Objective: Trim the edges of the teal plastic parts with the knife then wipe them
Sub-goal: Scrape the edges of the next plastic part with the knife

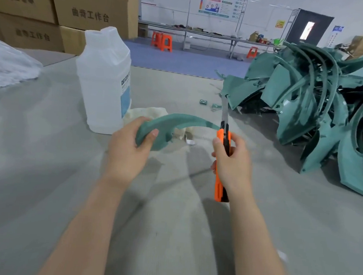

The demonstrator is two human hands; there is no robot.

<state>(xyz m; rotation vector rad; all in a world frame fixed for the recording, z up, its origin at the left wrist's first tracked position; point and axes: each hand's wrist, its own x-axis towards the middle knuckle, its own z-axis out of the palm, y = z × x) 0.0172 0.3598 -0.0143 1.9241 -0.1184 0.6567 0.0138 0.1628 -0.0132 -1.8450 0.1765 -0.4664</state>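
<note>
Left hand (130, 146) grips a curved teal part (173, 123) above the bench (45, 148); right hand (232, 161) clasps an orange knife (221, 162), blade meeting the part's far end (trimming underway, prob. early); wiping cloth (150, 113) lies beyond; big untrimmed pile (309, 104) at right.

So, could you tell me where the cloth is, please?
Head view, centre: the cream cloth lies right of the white bottle, behind the curved teal part the left hand holds.
</note>
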